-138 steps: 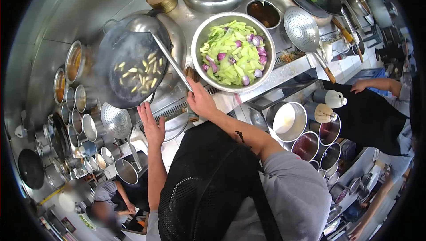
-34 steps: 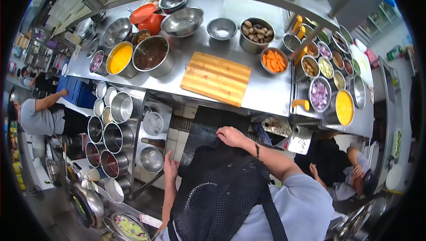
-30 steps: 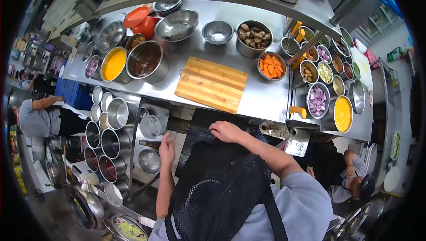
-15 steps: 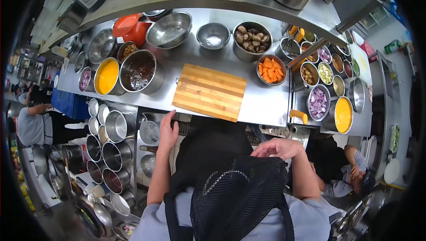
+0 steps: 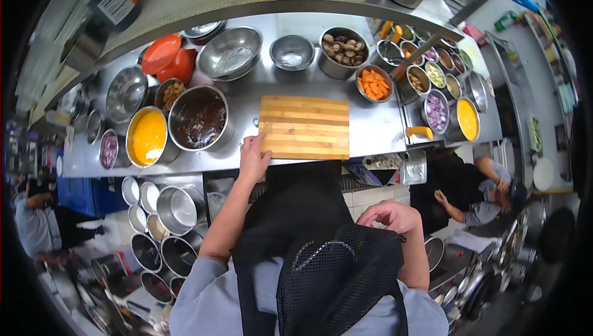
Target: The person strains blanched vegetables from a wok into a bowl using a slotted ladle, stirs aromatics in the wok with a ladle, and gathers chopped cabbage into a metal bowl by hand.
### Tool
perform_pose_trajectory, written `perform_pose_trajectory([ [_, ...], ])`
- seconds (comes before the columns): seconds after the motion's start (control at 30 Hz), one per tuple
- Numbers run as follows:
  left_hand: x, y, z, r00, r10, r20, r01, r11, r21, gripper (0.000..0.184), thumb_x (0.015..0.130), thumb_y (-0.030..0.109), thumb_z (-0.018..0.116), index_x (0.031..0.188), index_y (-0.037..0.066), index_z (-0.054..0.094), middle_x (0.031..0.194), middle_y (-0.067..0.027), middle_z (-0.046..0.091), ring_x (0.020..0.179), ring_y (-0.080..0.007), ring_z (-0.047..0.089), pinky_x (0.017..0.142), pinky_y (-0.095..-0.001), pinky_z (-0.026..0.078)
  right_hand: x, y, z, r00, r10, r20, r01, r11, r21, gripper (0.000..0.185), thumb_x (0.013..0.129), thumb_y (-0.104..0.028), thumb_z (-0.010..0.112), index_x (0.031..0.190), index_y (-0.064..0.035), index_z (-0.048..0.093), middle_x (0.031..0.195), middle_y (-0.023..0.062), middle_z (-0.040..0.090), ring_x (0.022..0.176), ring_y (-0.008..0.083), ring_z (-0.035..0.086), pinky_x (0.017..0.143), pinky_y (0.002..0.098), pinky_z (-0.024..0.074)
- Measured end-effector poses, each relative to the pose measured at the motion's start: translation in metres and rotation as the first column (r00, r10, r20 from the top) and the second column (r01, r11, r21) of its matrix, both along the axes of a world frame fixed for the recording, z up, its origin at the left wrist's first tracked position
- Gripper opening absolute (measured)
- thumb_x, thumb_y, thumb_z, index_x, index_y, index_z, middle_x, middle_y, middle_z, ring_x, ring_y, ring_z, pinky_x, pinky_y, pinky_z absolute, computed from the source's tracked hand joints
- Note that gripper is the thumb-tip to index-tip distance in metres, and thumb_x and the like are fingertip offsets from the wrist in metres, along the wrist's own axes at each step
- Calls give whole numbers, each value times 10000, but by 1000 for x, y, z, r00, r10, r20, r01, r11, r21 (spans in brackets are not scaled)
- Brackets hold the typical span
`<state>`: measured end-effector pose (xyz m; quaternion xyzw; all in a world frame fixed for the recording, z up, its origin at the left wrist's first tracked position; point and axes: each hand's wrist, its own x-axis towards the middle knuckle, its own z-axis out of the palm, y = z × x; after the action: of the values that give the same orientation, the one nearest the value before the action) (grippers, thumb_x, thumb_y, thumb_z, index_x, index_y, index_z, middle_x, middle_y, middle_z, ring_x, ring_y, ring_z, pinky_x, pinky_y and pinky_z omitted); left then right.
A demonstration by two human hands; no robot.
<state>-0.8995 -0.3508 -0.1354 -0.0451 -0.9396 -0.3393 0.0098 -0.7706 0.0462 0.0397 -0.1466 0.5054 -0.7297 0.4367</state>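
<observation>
A striped wooden cutting board (image 5: 309, 129) lies on the steel counter near its front edge. My left hand (image 5: 252, 160) is at the board's lower left corner, fingers stretched forward and touching its edge. Held up in front of my body, my right hand (image 5: 395, 216) has its fingers curled inward beside the black mesh (image 5: 340, 262). Whether anything is inside those fingers is hidden. Left of the board stands a pot of dark sauce (image 5: 202, 119), with a pot of yellow liquid (image 5: 147, 138) next to it. Sliced carrots (image 5: 373, 84) fill a bowl at the board's upper right.
Behind the board are steel bowls (image 5: 291, 53) and a pot of mushrooms (image 5: 343, 50). Chopped purple onion (image 5: 436, 113) and more yellow liquid (image 5: 468, 119) stand right. A shelf (image 5: 259, 11) overhangs the back. Several pots (image 5: 178, 209) sit low left. Co-workers (image 5: 494, 191) are on both sides.
My left hand has moved forward from the counter's front edge to the cutting board. My right hand stays curled near my body. The view has turned slightly.
</observation>
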Motion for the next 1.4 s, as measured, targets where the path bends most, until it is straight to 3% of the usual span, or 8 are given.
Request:
perform_pose_trajectory([
  [0.23, -5, -10, 4, 994, -85, 76, 79, 994, 81, 612, 865, 132, 743, 1436, 44, 538, 1244, -222, 523, 1171, -418, 543, 1037, -476, 466, 0, -13, -23, 941, -335, 42, 324, 931, 169, 475, 952, -190, 765, 1356, -8, 593, 1191, 100, 719, 1012, 177, 698, 858, 328, 567],
  [0.4, -2, -23, -19, 995, -98, 5, 96, 982, 165, 563, 907, 143, 730, 1420, 25, 531, 1257, -200, 529, 1151, -363, 570, 977, -438, 501, -132, 38, -138, 173, -984, 34, 916, 174, 362, 643, 968, -370, 736, 1404, 18, 467, 1225, 224, 630, 967, 317, 728, 778, 389, 615],
  [0.73, 49, 18, 72, 982, -179, 56, 172, 978, 120, 496, 932, 46, 664, 1408, 24, 525, 1352, -170, 512, 1180, -293, 567, 959, -394, 516, -284, 43, -245, -31, -977, 211, 964, 27, 266, 339, 973, -93, 519, 1282, 23, 595, 1084, 219, 731, 767, 338, 762, 621, 423, 658],
  [0.87, 35, 61, 52, 928, -361, 95, 326, 908, 263, 450, 965, 41, 622, 1407, 6, 544, 1273, -135, 580, 1157, -227, 584, 931, -355, 527, -186, 27, -211, -64, -977, 201, 991, -39, 125, 544, 861, -151, 759, 1335, 7, 545, 1188, 199, 675, 884, 376, 746, 541, 500, 649],
  [1.0, 18, 133, 56, 674, -723, 154, 636, 673, 378, 429, 1006, 84, 628, 1421, 20, 541, 1294, -125, 588, 1159, -225, 589, 952, -369, 523, -34, -4, -143, -269, -866, 422, 954, -180, 239, 632, 822, 25, 571, 1422, -16, 379, 1292, 258, 560, 925, 464, 698, 633, 558, 643],
  [1.07, 8, 161, 43, 467, -873, 139, 747, 474, 466, 408, 1021, 96, 629, 1415, 26, 549, 1305, -127, 586, 1164, -227, 594, 980, -370, 514, 30, -9, -202, -89, -797, 597, 995, -95, 22, 606, 807, 31, 522, 1401, -44, 431, 1206, 248, 633, 918, 455, 704, 667, 558, 629],
  [1.27, 34, 249, 35, -31, -995, 99, 932, 7, 363, 365, 1020, 44, 605, 1379, -7, 565, 1286, -134, 605, 1175, -237, 609, 1022, -358, 486, 336, -105, -107, -844, -360, 398, 449, -880, 156, 495, 832, -8, 570, 1318, 80, 538, 1066, 252, 708, 862, 432, 729, 810, 585, 616],
  [1.4, 100, 262, 50, -76, -997, 17, 939, -65, 338, 354, 1001, 19, 606, 1353, -13, 575, 1214, -132, 629, 1097, -230, 626, 987, -347, 499, 552, -171, -56, -926, 283, -250, -343, -907, 244, 649, 943, 67, 485, 1537, -67, 261, 1445, 241, 524, 1126, 412, 694, 746, 554, 672],
])
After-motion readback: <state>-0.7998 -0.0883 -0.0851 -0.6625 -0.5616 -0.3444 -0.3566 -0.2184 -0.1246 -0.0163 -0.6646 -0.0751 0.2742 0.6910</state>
